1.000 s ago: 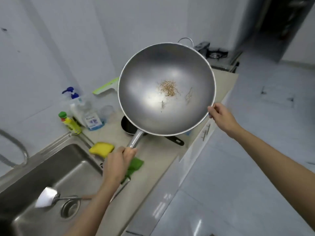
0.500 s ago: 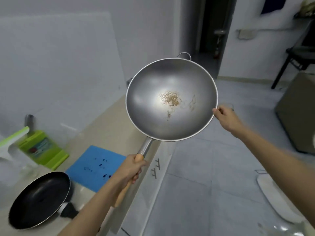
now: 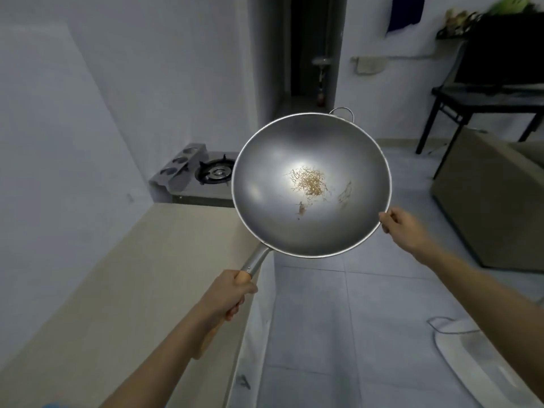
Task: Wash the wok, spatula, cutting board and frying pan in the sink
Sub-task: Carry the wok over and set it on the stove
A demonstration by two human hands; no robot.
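A large steel wok is held up in the air, tilted so its inside faces me, with brownish food residue near its middle. My left hand grips its wooden handle at the lower left. My right hand pinches the wok's rim on the right side. A small loop handle sticks up at the wok's far edge. The sink, spatula, cutting board and frying pan are out of view.
A beige counter runs along the left wall to a gas stove behind the wok. Tiled floor lies below and right. A black table and a beige box stand at right; a white object lies on the floor.
My view has swung right, away from the sink, frying pan and blue cutting board, toward the stove and doorway. Both hands keep the same hold on the wok.
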